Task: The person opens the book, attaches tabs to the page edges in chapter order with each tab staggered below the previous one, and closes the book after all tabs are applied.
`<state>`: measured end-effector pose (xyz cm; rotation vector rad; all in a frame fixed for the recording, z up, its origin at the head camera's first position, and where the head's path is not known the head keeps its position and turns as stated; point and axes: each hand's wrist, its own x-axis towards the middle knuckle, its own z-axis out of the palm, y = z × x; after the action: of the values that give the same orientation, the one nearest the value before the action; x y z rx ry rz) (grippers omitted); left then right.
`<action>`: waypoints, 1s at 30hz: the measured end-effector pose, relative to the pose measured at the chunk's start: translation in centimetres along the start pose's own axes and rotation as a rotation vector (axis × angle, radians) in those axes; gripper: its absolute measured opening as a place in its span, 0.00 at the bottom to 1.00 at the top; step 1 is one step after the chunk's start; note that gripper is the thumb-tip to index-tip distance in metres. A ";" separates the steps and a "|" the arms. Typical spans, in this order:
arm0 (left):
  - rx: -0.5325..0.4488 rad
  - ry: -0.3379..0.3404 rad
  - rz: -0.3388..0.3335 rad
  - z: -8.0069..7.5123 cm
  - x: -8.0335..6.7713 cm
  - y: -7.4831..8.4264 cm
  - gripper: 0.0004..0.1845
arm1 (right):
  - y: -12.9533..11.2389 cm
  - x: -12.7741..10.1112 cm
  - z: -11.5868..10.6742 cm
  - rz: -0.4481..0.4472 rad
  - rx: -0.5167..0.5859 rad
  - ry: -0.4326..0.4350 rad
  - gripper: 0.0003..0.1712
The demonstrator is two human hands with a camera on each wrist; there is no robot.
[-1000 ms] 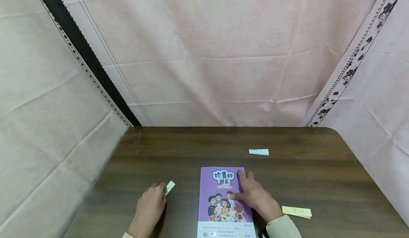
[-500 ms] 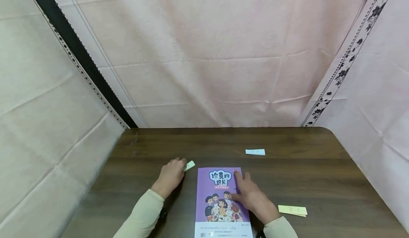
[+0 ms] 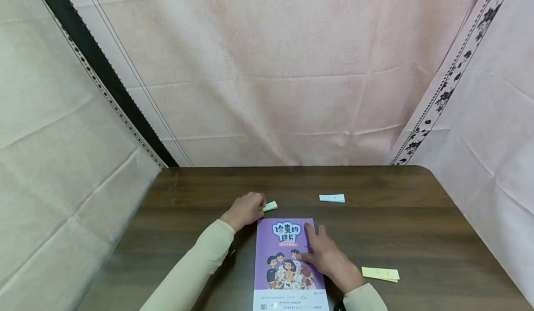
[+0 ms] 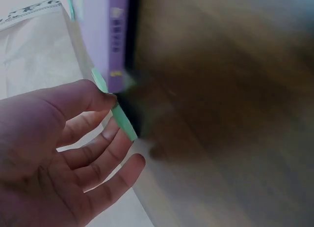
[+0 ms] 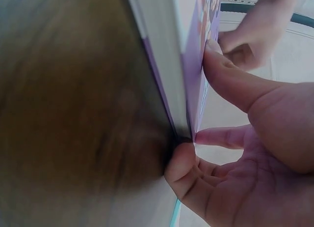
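A purple book (image 3: 288, 255) with cartoon children on its cover lies flat at the table's front. My left hand (image 3: 247, 210) is just beyond the book's upper left corner and pinches a pale green sticky note pad (image 3: 270, 206) between thumb and fingers. In the left wrist view, the green pad (image 4: 122, 121) overlaps the end of the book's spine (image 4: 117, 35). My right hand (image 3: 329, 257) rests on the book's right side, thumb and index finger spread on the cover. In the right wrist view, another finger (image 5: 182, 163) bends against the page edge.
A light blue sticky note pad (image 3: 332, 198) lies on the brown wooden table (image 3: 200, 186) behind the book. Yellow sticky notes (image 3: 380, 274) lie to the right, near the right sleeve (image 3: 365, 298). Pale cloth curtains (image 3: 267, 93) hang behind the table and along both sides.
My left hand has carried the green sticky note pad away from me and to the right, from the book's left to its upper left corner. My right hand stays on the book.
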<state>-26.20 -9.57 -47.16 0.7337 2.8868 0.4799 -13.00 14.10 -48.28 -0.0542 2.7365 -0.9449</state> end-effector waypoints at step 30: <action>0.173 -0.055 0.145 0.7 0.2 6.7 0.24 | 0.6 0.2 0.1 -0.032 0.026 0.004 0.54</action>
<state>-23.24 -3.67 -45.62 0.9711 2.8621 0.2224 -13.09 14.48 -48.76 -0.0914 2.7335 -0.9905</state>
